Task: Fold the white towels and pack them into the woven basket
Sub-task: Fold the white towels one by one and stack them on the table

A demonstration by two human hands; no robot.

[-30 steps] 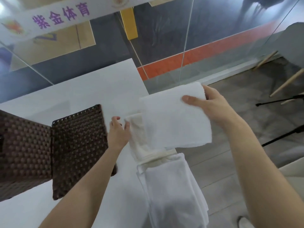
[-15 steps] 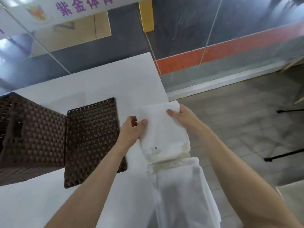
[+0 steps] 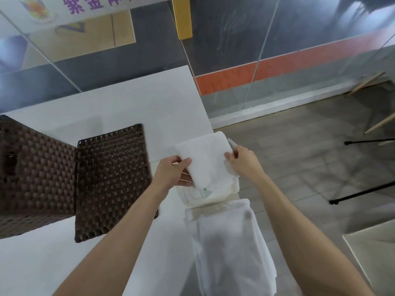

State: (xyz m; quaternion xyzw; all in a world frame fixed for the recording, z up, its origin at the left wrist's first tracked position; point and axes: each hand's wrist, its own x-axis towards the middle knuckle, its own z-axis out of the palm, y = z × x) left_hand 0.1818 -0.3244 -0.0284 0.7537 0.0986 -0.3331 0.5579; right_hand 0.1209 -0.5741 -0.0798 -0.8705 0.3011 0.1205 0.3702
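A folded white towel (image 3: 206, 161) lies at the right edge of the white table (image 3: 119, 103). My left hand (image 3: 173, 171) pinches its left edge, thumb on top and fingers underneath. My right hand (image 3: 243, 162) grips its right edge. The towel rests on other white towels (image 3: 228, 242) that hang over the table's edge toward the floor. The dark brown woven basket (image 3: 32, 174) stands at the far left. Its lid (image 3: 111, 180) lies open and flat on the table between the basket and my left hand.
A glass wall (image 3: 235, 50) rises behind the table. Grey floor lies to the right, with black tripod legs (image 3: 363, 189) and wooden chair legs (image 3: 378, 122). A pale surface corner (image 3: 376, 253) shows at the lower right.
The towel was folded over from the right and laid down on the pile. My left hand moved onto its left edge and my right hand came down to its right edge.
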